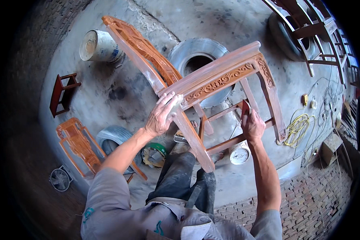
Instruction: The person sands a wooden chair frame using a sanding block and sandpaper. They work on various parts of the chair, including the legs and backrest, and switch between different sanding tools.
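A wooden chair (224,72), pale with sanding dust, lies tipped over in front of me, its carved apron and legs turned toward me. My left hand (160,116) grips the chair at the corner where the seat frame meets a leg; its fingers are dusty. Something pale shows by those fingertips, too small to make out. In my right hand (253,126) is a folded dark red piece of sandpaper (245,108), pinched near the stretchers between the legs. The carved orange-brown backrest (142,46) reaches away to the upper left.
Tires (196,48) lie beneath and around the chair. A white bucket (98,46), a small dark stool (64,94) and a carved chair back (78,142) are at left. Yellow cable (298,130) coils at right, below dark chair frames (312,32). A white tub (239,154) stands near my legs.
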Motion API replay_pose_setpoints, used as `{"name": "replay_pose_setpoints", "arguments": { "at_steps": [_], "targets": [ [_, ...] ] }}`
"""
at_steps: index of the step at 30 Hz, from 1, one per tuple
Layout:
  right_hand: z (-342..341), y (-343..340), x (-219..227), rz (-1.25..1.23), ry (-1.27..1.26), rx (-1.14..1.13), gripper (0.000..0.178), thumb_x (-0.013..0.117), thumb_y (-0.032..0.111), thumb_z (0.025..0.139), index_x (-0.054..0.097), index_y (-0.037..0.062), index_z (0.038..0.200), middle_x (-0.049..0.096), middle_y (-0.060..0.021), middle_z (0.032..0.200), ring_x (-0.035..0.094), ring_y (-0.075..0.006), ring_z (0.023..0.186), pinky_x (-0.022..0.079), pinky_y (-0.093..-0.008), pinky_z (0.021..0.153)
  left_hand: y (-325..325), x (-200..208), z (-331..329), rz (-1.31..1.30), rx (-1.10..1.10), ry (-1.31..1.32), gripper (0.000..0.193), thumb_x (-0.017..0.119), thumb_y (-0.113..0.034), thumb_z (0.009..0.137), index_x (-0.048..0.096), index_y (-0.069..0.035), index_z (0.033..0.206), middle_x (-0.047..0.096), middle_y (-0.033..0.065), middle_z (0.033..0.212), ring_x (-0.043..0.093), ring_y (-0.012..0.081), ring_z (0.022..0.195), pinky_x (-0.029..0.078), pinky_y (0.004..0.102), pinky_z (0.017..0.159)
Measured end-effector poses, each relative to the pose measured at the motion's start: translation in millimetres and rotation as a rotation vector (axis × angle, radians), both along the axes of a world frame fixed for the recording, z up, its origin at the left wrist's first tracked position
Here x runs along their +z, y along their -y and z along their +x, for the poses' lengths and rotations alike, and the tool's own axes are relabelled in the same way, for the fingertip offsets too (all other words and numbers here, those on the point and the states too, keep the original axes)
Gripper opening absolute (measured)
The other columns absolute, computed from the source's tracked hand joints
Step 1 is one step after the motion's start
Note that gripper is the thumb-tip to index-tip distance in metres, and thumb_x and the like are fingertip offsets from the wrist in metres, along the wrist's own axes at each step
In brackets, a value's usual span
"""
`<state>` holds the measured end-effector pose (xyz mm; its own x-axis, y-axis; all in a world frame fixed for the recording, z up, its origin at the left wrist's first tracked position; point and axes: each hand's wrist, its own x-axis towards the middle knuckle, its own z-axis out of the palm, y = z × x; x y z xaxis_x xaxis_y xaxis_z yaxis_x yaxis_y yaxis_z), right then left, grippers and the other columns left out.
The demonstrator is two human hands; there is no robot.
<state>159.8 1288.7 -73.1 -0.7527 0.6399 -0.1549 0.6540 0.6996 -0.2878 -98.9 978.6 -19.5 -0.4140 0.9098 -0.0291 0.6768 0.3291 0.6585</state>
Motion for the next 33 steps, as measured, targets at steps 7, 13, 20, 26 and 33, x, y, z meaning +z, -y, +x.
{"name": "replay_pose_setpoints", "arguments": {
  "at_steps": [7, 13, 20, 26, 33],
  "targets": [
    [-2, 0, 3, 0.018, -0.012, 0.011, 0.02, 0.067, 0.024, 0.088, 0.063, 0.0084, 0.1, 0.07, -0.0142, 0.082, 0.07, -0.0342, 0.077, 0.055, -0.0471, 0.069, -10, -10, -11, 0.017, -0.054, -0.174, 0.053, 0.059, -0.005, 0.095, 0.051, -0.004, 0.148, 0.051, 0.02, 0.152, 0.04, 0.0361, 0.148, 0.028, 0.0542, 0.124],
    [1, -1, 0, 0.015, -0.013, 0.016, 0.018, 0.066, 0.024, 0.089, 0.06, 0.0076, 0.095, 0.07, -0.0147, 0.082, 0.07, -0.0352, 0.077, 0.055, -0.0473, 0.07, -75, -14, -9, 0.169, 0.002, -0.044, 0.049, 0.057, 0.0, 0.096, 0.055, -0.006, 0.145, 0.049, 0.0181, 0.154, 0.041, 0.035, 0.148, 0.029, 0.0546, 0.124],
    [2, 0, 2, 0.001, -0.044, -0.005, 0.016, 0.066, 0.021, 0.087, 0.059, 0.0076, 0.091, 0.069, -0.0129, 0.08, 0.07, -0.0335, 0.078, 0.055, -0.0462, 0.071, -101, -16, -19, 0.17, -0.114, -0.099, 0.046, 0.057, -0.004, 0.098, 0.058, -0.01, 0.143, 0.055, 0.0172, 0.148, 0.044, 0.0393, 0.144, 0.033, 0.058, 0.122],
    [-2, 2, -1, -0.034, -0.075, -0.006, 0.021, 0.067, 0.022, 0.085, 0.064, 0.007, 0.1, 0.071, -0.0157, 0.084, 0.07, -0.0353, 0.078, 0.056, -0.0458, 0.074, -219, -28, -15, 0.31, -0.072, -0.117, 0.047, 0.055, 0.003, 0.093, 0.059, -0.006, 0.139, 0.049, 0.025, 0.15, 0.045, 0.0438, 0.141, 0.033, 0.0588, 0.12],
    [7, -3, 3, -0.018, -0.084, -0.027, 0.02, 0.068, 0.021, 0.086, 0.065, 0.0086, 0.102, 0.069, -0.0128, 0.081, 0.069, -0.0327, 0.078, 0.056, -0.0443, 0.073, -308, -31, -12, 0.392, -0.201, -0.178, 0.041, 0.05, -0.001, 0.096, 0.058, 0.001, 0.136, 0.051, 0.0235, 0.15, 0.041, 0.0362, 0.146, 0.029, 0.0572, 0.123]
  ]
}}
